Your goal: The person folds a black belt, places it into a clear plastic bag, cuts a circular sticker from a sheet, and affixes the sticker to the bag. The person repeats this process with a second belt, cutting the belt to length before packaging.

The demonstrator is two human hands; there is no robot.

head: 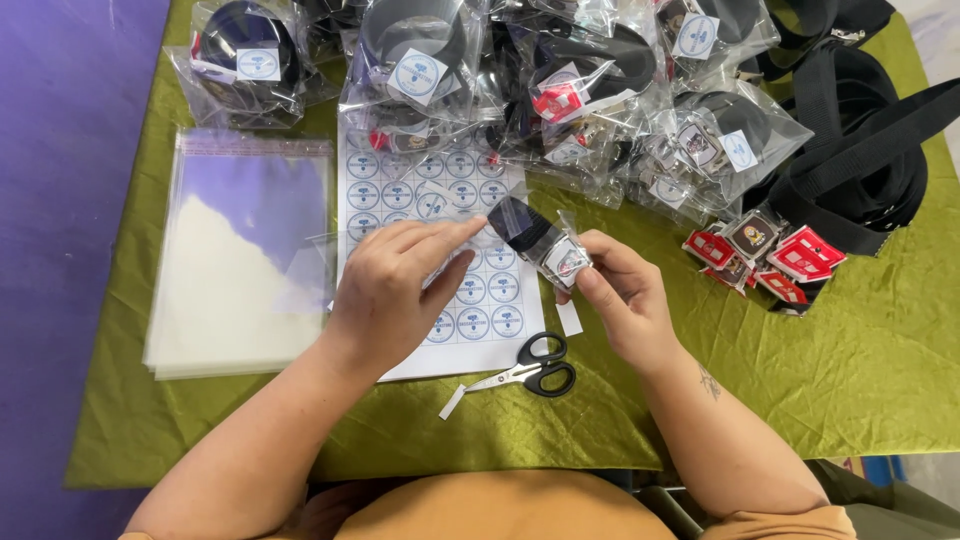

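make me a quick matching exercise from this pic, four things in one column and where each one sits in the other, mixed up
Things:
1. scissors
2. stack of clear bags
3. sticker sheet
4. loose black straps

Places:
a. far right of the cloth
b. under the left hand
c. left of the sticker sheet
d. near edge, below the right hand

Pairs: 1-d, 2-c, 3-b, 4-a

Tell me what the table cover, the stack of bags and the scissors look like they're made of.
Table cover: probably a satiny green fabric, creased with a soft sheen.
Stack of bags: clear glossy plastic film, see-through with glare.
Scissors: shiny metal blades, with black handles that look plastic.
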